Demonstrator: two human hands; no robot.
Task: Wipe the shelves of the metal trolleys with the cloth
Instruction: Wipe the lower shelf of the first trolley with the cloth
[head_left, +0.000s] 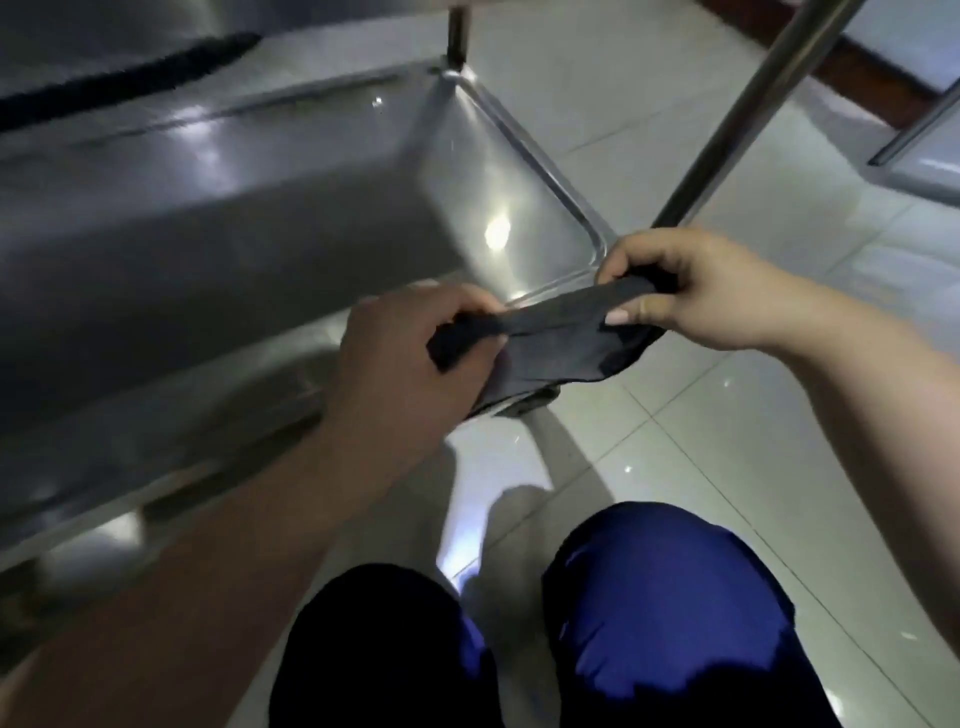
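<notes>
A dark grey cloth (550, 343) is stretched between both my hands just in front of the near right corner of the trolley's lower metal shelf (291, 218). My left hand (405, 358) grips the cloth's left end in curled fingers. My right hand (696, 286) pinches the right end between thumb and fingers. The cloth's lower part hangs down and hides the trolley corner below it. The shelf is a shiny steel tray with a raised rim, reaching from the left edge to the centre.
A steel upright post (753, 109) rises from the shelf's near right corner; a second post (457, 36) stands at the far corner. Another metal trolley's edge (914, 156) shows at upper right. My knees (654, 608) in dark blue trousers are over the glossy tiled floor (727, 441).
</notes>
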